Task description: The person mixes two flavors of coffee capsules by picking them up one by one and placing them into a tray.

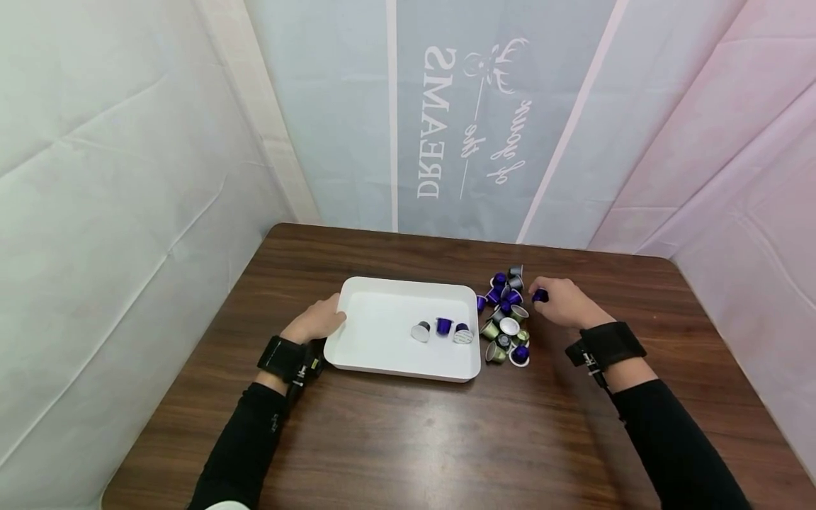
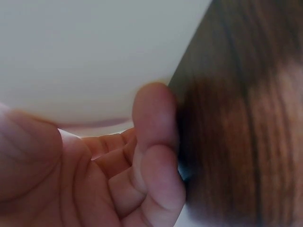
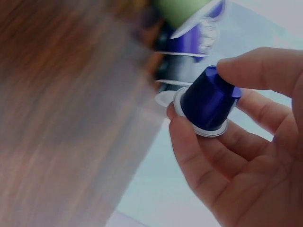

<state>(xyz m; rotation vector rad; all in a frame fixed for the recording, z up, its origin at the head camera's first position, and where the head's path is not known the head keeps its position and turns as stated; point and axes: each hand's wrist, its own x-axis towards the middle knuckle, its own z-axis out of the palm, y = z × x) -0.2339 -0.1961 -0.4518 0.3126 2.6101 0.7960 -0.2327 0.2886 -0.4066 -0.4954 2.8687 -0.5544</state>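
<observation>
Between thumb and fingertips, my right hand [image 1: 564, 303] pinches a dark blue coffee capsule [image 3: 208, 101], its silver-rimmed lid toward the fingers. It is just right of a heap of coffee capsules [image 1: 508, 326] in blue, green, grey and black. My left hand [image 1: 316, 319] grips the left end of a white tray [image 1: 382, 361], its thumb over the rim. Curled fingers [image 2: 156, 116] lie against the tray's side in the left wrist view. Inside the tray are a blue capsule [image 1: 443, 326] and two grey ones with pale lids, one being this capsule [image 1: 421, 331].
The heap lies close against the tray's right wall on a brown wooden table [image 1: 408, 439]. Behind the table hangs a pale blue cloth [image 1: 446, 142] with printed lettering. White cloth walls stand at the left and right.
</observation>
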